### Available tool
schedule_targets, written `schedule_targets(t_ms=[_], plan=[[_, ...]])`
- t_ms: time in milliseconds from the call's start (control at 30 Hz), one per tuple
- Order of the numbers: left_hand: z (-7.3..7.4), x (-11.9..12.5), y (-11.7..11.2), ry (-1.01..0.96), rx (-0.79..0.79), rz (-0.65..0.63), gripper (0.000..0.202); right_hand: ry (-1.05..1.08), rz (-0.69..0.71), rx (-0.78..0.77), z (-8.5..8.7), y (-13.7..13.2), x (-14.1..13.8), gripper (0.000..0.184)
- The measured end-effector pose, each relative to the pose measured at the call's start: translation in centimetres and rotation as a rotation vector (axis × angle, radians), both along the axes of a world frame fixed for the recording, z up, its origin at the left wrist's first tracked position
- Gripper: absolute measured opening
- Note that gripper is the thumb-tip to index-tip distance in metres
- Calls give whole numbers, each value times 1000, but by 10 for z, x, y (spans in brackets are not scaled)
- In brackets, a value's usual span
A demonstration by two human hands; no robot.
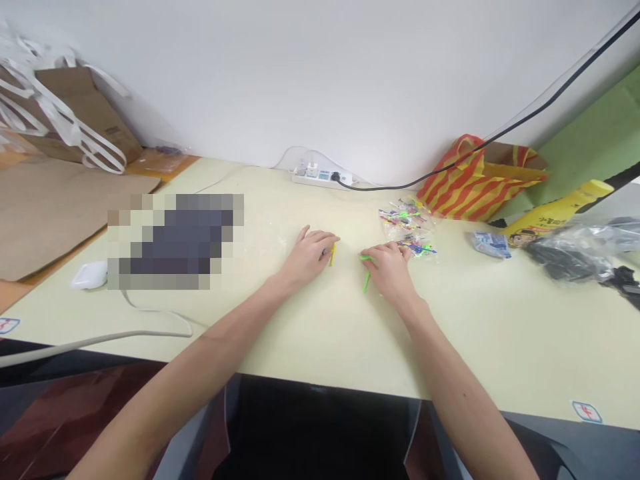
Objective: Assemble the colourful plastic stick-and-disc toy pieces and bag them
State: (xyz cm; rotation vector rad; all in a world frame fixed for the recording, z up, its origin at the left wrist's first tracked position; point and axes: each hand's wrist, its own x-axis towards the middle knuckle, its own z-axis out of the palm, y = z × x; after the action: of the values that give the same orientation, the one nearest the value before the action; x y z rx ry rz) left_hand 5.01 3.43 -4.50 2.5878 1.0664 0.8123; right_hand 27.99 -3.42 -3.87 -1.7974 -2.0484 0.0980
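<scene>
My left hand [309, 253] rests on the pale yellow table [320, 333], its fingers curled round a small yellow plastic stick [333, 254]. A little to the right, my right hand [389, 265] pinches a small green plastic stick [367, 280] that pokes out on both sides of the fingers. Just beyond the right hand lies a heap of clear wrappers with several coloured plastic sticks [407, 225].
A white power strip [323, 177] with a black cable sits at the wall. A red-and-yellow striped bag [475, 183], a yellow package [555, 213], a small blue-white packet [490, 243] and dark plastic bags [585, 253] fill the right. Cardboard [50, 213] and a white case [89, 275] lie left.
</scene>
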Motion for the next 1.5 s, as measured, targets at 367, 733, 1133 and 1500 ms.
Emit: schedule_targets(t_ms=[367,733,1133,1500], plan=[[11,11,-22,-183,-86,-190,36,62,296,132,19,-14,-18,18],[13,10,-24,-293,-200,-181,22,198,272,132,26,-13,-2,27],[10,7,-18,-610,-439,-218,22,-162,258,-40,30,-18,19,17],[11,5,-18,-740,-716,-173,33,-178,270,-54,22,-14,9,23]])
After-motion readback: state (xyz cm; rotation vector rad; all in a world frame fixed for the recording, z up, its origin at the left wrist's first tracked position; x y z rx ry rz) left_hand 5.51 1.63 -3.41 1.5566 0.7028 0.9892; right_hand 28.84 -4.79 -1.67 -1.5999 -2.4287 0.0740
